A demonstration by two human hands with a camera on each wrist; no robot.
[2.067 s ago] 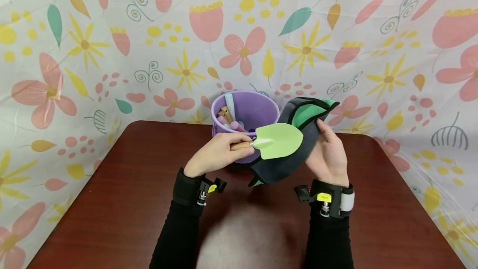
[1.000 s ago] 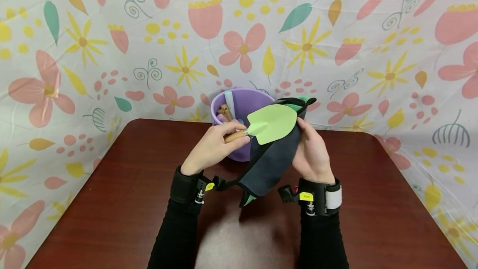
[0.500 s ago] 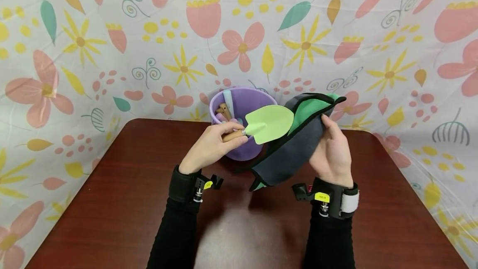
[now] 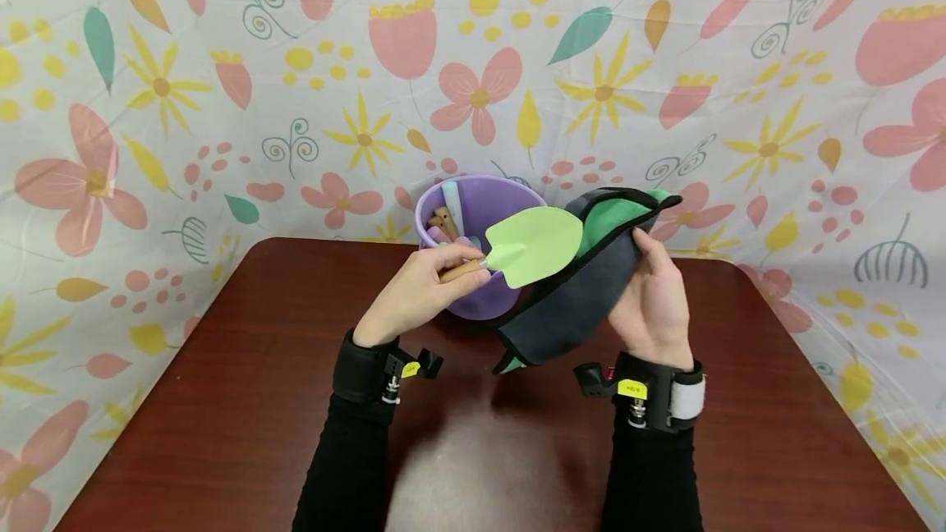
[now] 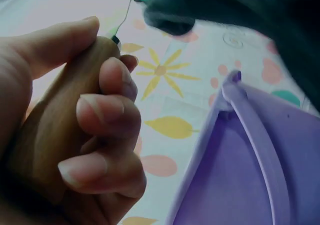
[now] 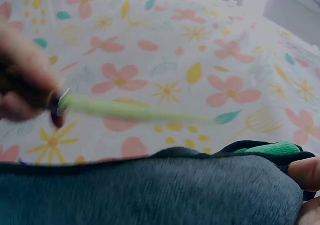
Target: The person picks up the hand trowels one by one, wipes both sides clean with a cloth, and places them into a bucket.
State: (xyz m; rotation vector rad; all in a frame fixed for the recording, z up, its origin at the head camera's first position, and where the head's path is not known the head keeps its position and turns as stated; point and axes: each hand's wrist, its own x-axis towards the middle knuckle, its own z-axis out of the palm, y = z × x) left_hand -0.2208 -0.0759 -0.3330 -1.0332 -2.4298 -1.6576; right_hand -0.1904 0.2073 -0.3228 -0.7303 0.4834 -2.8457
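above the far middle of the table (image 4: 244, 401), the left hand (image 4: 414, 294) curls round the wooden handle of a pale green trowel (image 4: 528, 246), its blade lying against a grey cloth with green lining (image 4: 572, 294). the right hand (image 4: 654, 302) grips that cloth from beneath, thumb on its upper edge. just behind them a purple bucket (image 4: 491, 216) of other tools stands by the far edge. it looks like wiping the blade is in hand; next the cloth would need drawing along the blade.
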